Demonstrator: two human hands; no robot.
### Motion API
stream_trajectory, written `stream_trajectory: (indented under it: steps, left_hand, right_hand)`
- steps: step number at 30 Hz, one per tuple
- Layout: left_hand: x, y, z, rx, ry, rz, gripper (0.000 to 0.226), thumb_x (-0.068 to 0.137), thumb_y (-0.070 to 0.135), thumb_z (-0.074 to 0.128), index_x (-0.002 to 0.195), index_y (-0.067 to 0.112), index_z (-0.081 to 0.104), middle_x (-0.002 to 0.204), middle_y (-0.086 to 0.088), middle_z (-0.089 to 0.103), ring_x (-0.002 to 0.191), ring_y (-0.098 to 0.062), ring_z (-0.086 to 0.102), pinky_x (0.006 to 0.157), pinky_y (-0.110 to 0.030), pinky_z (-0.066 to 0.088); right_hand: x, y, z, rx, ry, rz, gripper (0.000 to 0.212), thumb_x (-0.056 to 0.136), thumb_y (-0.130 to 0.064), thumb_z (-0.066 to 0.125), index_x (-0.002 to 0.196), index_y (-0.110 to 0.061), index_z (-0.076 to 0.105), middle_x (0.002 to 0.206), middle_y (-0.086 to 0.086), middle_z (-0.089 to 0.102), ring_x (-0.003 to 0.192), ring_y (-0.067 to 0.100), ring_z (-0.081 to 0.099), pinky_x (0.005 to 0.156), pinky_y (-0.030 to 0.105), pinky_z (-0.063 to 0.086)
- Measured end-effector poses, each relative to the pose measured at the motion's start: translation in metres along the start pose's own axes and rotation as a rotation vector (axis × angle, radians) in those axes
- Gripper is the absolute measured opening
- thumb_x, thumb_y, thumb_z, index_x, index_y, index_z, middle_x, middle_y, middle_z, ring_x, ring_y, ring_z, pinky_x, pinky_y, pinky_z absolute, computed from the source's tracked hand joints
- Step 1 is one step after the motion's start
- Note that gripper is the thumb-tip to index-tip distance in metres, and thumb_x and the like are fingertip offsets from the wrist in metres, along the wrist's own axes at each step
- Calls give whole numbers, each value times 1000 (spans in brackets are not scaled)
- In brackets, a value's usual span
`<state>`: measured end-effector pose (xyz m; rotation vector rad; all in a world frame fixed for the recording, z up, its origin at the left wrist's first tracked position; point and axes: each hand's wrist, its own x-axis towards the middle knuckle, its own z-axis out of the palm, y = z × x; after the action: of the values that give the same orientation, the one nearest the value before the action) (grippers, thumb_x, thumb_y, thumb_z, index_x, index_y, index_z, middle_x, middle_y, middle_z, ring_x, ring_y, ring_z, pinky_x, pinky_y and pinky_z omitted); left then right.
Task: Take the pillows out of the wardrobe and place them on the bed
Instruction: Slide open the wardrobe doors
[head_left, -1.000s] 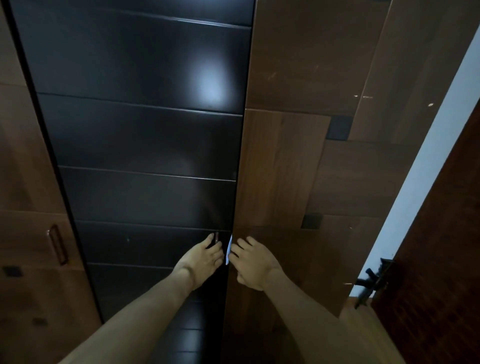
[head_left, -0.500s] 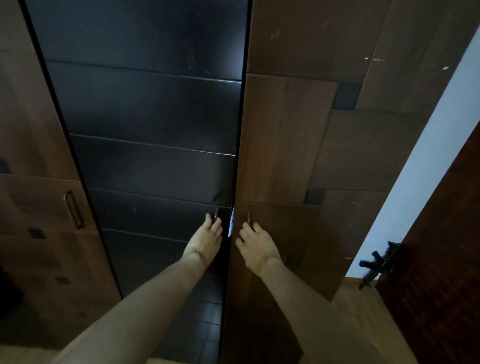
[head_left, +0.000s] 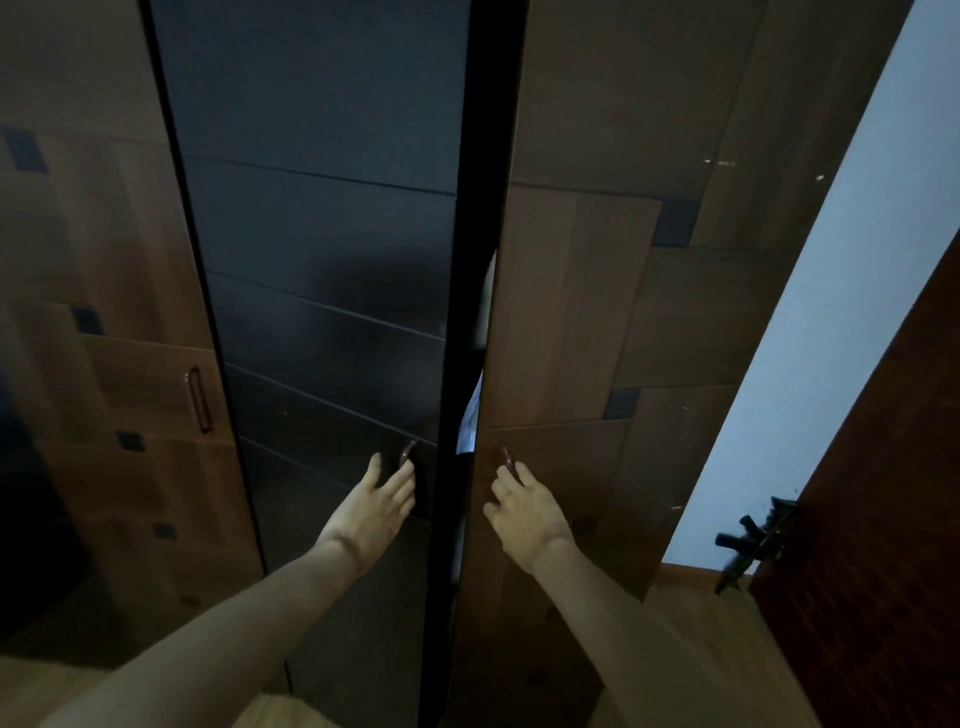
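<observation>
The wardrobe fills the view: a glossy black door (head_left: 322, 291) on the left and a brown wooden door (head_left: 582, 322) on the right, with a narrow dark gap between them. A sliver of pale fabric (head_left: 470, 415) shows in the gap; whether it is a pillow I cannot tell. My left hand (head_left: 376, 506) has its fingers curled on the black door's handle (head_left: 408, 451). My right hand (head_left: 524, 506) grips the brown door's handle (head_left: 506, 458). The bed is out of view.
Another brown wardrobe door with a vertical handle (head_left: 200, 400) stands at the left. A white wall strip (head_left: 831, 332) and a reddish room door with a black lever handle (head_left: 753, 540) lie at the right. Wooden floor (head_left: 691, 597) shows below.
The two doors have parted, so a dark gap now shows between them with pale fabric inside. Both hands stay on the handles and have moved apart.
</observation>
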<state>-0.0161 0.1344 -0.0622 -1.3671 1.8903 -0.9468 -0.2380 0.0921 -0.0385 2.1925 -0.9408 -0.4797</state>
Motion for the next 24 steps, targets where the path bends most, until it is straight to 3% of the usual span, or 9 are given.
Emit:
stream_trajectory:
  steps: [4,6,9,11,13,15,17,20,24]
  left_hand:
    - [-30,10,-11,27,-76,-11,70,97,25,47,154,1,13,161,-28,7,147,-50,-4,112,-71,14]
    - [-37,19,-31,26,-101,30,58,99,22,46,150,0,29,155,-33,23,142,-57,15,109,-73,19]
    - [-29,26,-69,-116,64,157,43,99,23,44,134,1,53,141,-29,48,132,-48,39,110,-66,22]
    - [-23,15,-79,-89,176,94,51,100,28,39,142,1,44,147,-27,40,138,-46,29,113,-65,17]
    - [-22,-6,-68,40,155,-17,59,102,32,34,152,1,25,155,-27,27,142,-49,19,113,-70,8]
    - [-23,-15,-48,259,97,-43,63,103,35,34,155,2,18,160,-27,15,143,-56,9,104,-79,-5]
    - [-26,-11,-36,384,32,-6,66,103,37,32,155,3,9,163,-23,3,142,-59,2,99,-81,-8]
    - [-28,-5,-33,356,-61,-33,72,103,44,29,156,7,-4,164,-14,-14,143,-57,-7,105,-77,-3]
    - [-42,-3,-31,368,-126,-12,76,102,51,27,157,10,-4,165,-12,-12,144,-56,-9,107,-76,0]
  right_hand:
    - [-35,-6,-13,-52,-40,13,50,100,-32,49,145,-11,42,154,24,31,146,42,15,118,61,5]
    - [-45,-16,-27,-57,-70,14,45,96,-28,54,137,-9,50,146,27,39,139,46,27,114,65,15]
    - [-42,-25,-60,-101,58,-58,34,92,-22,48,119,-14,66,125,19,57,118,40,47,105,56,33]
    - [-35,-12,-73,-133,166,-41,39,98,-26,43,130,-12,60,138,19,51,132,40,37,114,56,22]
    - [-31,11,-75,-190,170,41,48,104,-30,33,145,-6,41,154,21,33,146,38,19,120,53,7]
    - [-29,26,-72,-282,120,60,53,105,-35,28,150,-5,31,159,19,26,148,36,12,121,50,1]
    - [-26,22,-76,-338,56,37,55,105,-40,31,149,-7,35,156,18,32,146,37,18,121,52,3]
    - [-22,12,-83,-292,-1,46,52,104,-43,37,143,-11,46,150,18,41,140,38,29,118,54,7]
    - [-36,13,-79,-316,38,26,48,101,-44,43,136,-12,54,140,15,51,134,37,35,118,53,10]
